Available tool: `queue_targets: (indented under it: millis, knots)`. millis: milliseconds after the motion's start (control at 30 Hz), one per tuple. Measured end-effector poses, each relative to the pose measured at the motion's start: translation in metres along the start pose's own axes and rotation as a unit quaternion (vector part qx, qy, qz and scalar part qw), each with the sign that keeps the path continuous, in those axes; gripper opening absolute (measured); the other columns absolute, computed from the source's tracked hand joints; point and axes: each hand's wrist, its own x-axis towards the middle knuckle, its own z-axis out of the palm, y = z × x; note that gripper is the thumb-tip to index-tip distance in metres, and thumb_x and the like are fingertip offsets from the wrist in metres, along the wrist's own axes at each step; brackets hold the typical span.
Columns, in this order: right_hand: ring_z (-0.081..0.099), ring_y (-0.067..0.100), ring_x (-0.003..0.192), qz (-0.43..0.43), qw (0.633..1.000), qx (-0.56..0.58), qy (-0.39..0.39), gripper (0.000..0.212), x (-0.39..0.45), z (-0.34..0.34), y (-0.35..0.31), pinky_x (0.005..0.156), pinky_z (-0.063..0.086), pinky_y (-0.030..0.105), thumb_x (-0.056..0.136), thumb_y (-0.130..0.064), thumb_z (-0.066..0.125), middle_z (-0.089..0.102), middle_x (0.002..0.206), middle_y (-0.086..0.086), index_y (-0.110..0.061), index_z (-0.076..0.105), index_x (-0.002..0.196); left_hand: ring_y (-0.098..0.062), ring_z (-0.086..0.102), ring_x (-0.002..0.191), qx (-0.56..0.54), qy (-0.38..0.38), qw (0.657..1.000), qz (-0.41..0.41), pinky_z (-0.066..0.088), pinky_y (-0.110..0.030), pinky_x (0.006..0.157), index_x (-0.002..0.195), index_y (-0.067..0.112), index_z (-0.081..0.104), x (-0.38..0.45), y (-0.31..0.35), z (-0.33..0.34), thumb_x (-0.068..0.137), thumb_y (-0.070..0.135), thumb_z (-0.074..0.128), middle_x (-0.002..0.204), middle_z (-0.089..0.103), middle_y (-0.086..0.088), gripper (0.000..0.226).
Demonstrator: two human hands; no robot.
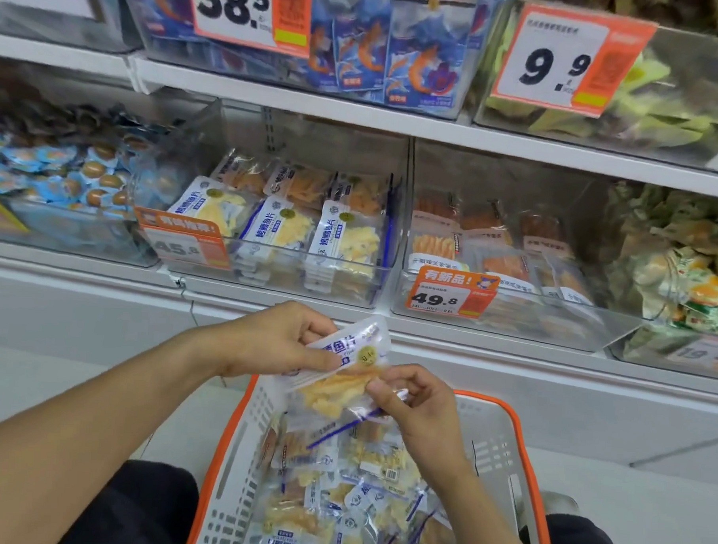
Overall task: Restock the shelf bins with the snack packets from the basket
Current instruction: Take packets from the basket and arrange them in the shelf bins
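While both hands work at centre frame, a clear snack packet [347, 368] with blue print and pale yellow pieces inside is held above the basket [501, 455]. The left hand [272, 342] pinches the packet's upper left end, thumb on top, fingers curled behind. The right hand [409, 401] pinches its lower right edge between thumb and curled fingertips. The packet tilts, printed end up toward the shelf.

The basket is white with an orange rim and sits low in the frame between the person's dark-clothed knees. More packets [339, 489] of the same sort lie heaped inside it, some with orange contents.

Just above the hands, mid-frame, a clear shelf bin [275, 268] holds matching blue-and-white packets standing in rows, with a 45.8 price tag [182, 239] on its front left. To its right another clear bin [511, 319] holds packets with orange contents and carries a 49.8 tag [451, 296]. At left of the frame a bin [62, 234] holds small blue-wrapped items. On the upper shelf, a bin of blue shrimp-print packs [391, 63] bears a 38.5 tag [249, 12]; upper right shows a 9.9 tag [564, 62].
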Motion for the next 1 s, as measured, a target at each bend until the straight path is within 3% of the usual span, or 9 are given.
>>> queue_targets:
  millis: [67, 200, 367, 500, 600, 700, 800, 867, 1000]
  knots:
    - [0.070, 0.030, 0.072, 0.004, 0.999, 0.046, 0.009, 0.025, 0.001, 0.012, -0.012, 0.067, 0.057, 0.041, 0.078, -0.015, 0.079, 0.072, 0.088, 0.024, -0.001, 0.070, 0.097, -0.023, 0.073, 0.090, 0.074, 0.043, 0.996, 0.025, 0.054, -0.036, 0.071, 0.112, 0.019, 0.069, -0.001, -0.001, -0.005, 0.094, 0.019, 0.067, 0.099, 0.077, 0.001, 0.018]
    - [0.071, 0.031, 0.087, 0.053, 0.984, 0.171, 0.014, 0.035, 0.003, 0.039, -0.029, 0.069, 0.058, 0.038, 0.085, -0.010, 0.069, 0.072, 0.099, 0.021, -0.002, 0.063, 0.119, -0.008, 0.071, 0.090, 0.056, 0.212, 0.971, 0.093, 0.056, -0.041, 0.088, 0.107, 0.021, 0.068, 0.002, -0.001, -0.013, 0.094, 0.017, 0.066, 0.097, 0.076, 0.007, 0.014]
    - [0.073, 0.038, 0.080, -0.019, 0.999, 0.049, -0.006, 0.021, 0.012, 0.067, -0.051, 0.062, 0.059, 0.035, 0.090, 0.002, 0.066, 0.066, 0.091, 0.022, -0.003, 0.061, 0.110, -0.007, 0.070, 0.096, -0.012, 0.305, 0.941, 0.149, 0.055, -0.041, 0.091, 0.114, 0.019, 0.065, -0.001, 0.006, -0.022, 0.095, 0.016, 0.064, 0.101, 0.075, 0.007, 0.019]
    - [0.073, 0.033, 0.071, -0.039, 0.999, 0.017, 0.010, 0.030, 0.031, 0.084, -0.077, 0.060, 0.058, 0.033, 0.090, 0.001, 0.067, 0.072, 0.084, 0.016, -0.012, 0.059, 0.116, -0.001, 0.066, 0.099, -0.007, 0.399, 0.901, 0.169, 0.056, -0.034, 0.089, 0.119, 0.025, 0.058, -0.011, 0.006, -0.036, 0.092, 0.027, 0.067, 0.105, 0.070, 0.014, 0.028]
    - [0.073, 0.020, 0.070, -0.057, 0.994, -0.091, -0.016, 0.034, 0.051, 0.095, -0.095, 0.064, 0.058, 0.030, 0.090, -0.009, 0.072, 0.073, 0.079, 0.005, -0.015, 0.058, 0.121, -0.002, 0.068, 0.092, -0.010, 0.438, 0.884, 0.164, 0.058, -0.037, 0.082, 0.115, 0.028, 0.054, -0.014, 0.006, -0.054, 0.090, 0.024, 0.070, 0.100, 0.070, 0.013, 0.030]
    - [0.062, 0.004, 0.083, -0.148, 0.927, -0.345, 0.005, 0.038, 0.072, 0.097, -0.104, 0.076, 0.051, 0.023, 0.088, -0.032, 0.075, 0.067, 0.091, -0.012, -0.025, 0.060, 0.122, -0.010, 0.069, 0.090, 0.004, 0.487, 0.861, 0.147, 0.056, -0.037, 0.079, 0.119, 0.027, 0.052, -0.012, 0.010, -0.079, 0.090, 0.018, 0.070, 0.100, 0.069, 0.009, 0.036]
    - [0.049, 0.014, 0.106, -0.249, 0.831, -0.498, 0.017, 0.037, 0.086, 0.093, -0.109, 0.091, 0.040, 0.023, 0.091, -0.031, 0.069, 0.061, 0.111, -0.007, -0.023, 0.062, 0.126, -0.022, 0.063, 0.100, 0.051, 0.525, 0.843, 0.108, 0.046, -0.034, 0.079, 0.135, 0.021, 0.045, -0.004, 0.020, -0.098, 0.095, 0.014, 0.062, 0.114, 0.066, 0.000, 0.043]
    - [0.044, 0.015, 0.113, -0.250, 0.815, -0.522, -0.015, 0.031, 0.091, 0.088, -0.108, 0.093, 0.032, 0.019, 0.092, -0.029, 0.067, 0.060, 0.115, -0.004, -0.020, 0.066, 0.122, -0.025, 0.059, 0.103, 0.064, 0.545, 0.831, 0.087, 0.042, -0.033, 0.080, 0.142, 0.020, 0.040, 0.006, 0.027, -0.101, 0.098, 0.011, 0.056, 0.119, 0.063, -0.003, 0.048]
    - [0.043, 0.010, 0.113, -0.253, 0.804, -0.535, -0.060, 0.023, 0.093, 0.079, -0.102, 0.094, 0.031, 0.017, 0.093, -0.032, 0.065, 0.060, 0.110, -0.008, -0.023, 0.069, 0.114, -0.024, 0.056, 0.084, 0.095, 0.557, 0.817, 0.110, 0.039, -0.032, 0.067, 0.144, 0.023, 0.035, 0.030, 0.045, -0.097, 0.098, 0.007, 0.053, 0.109, 0.062, -0.010, 0.052]
